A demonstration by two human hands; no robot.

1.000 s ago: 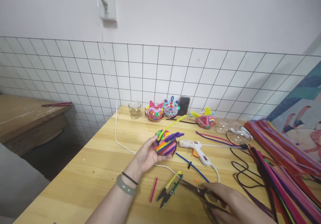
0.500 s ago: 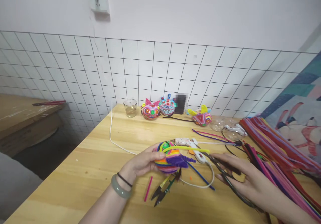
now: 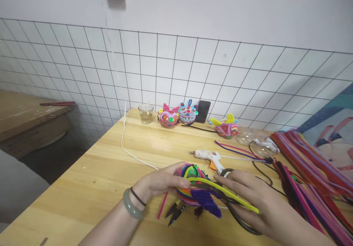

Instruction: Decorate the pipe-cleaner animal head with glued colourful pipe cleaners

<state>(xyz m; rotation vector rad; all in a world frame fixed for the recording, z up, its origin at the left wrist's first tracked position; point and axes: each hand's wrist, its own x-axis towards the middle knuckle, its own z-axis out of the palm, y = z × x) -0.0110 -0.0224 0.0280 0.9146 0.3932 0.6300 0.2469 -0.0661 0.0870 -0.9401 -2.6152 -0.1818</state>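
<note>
My left hand (image 3: 168, 181) grips a round ornament (image 3: 189, 198) wound with bright pipe cleaners, with a green spot and purple fins. A yellow pipe cleaner (image 3: 228, 193) runs from the ornament across the fingers of my right hand (image 3: 253, 198). That hand is closed on dark-handled scissors (image 3: 211, 191), their blades against the ornament beneath the yellow strip. Whether the blades touch the strip is unclear. Below the ornament lie thread snips (image 3: 175, 213), partly covered, and a short pink pipe cleaner piece (image 3: 162, 205).
A white glue gun (image 3: 208, 156) with a cord lies behind my hands. Along the wall stand a glass cup (image 3: 146, 113), finished ornaments (image 3: 168, 117) and a phone (image 3: 203, 111). Pipe cleaner bundles (image 3: 309, 161) and clear plastic balls (image 3: 261, 148) occupy the right side.
My right hand has brought the scissors left, up to the ornament. The yellow pipe cleaner now slants down to the right over my fingers. The ornament has tilted, and the view has shifted slightly.
</note>
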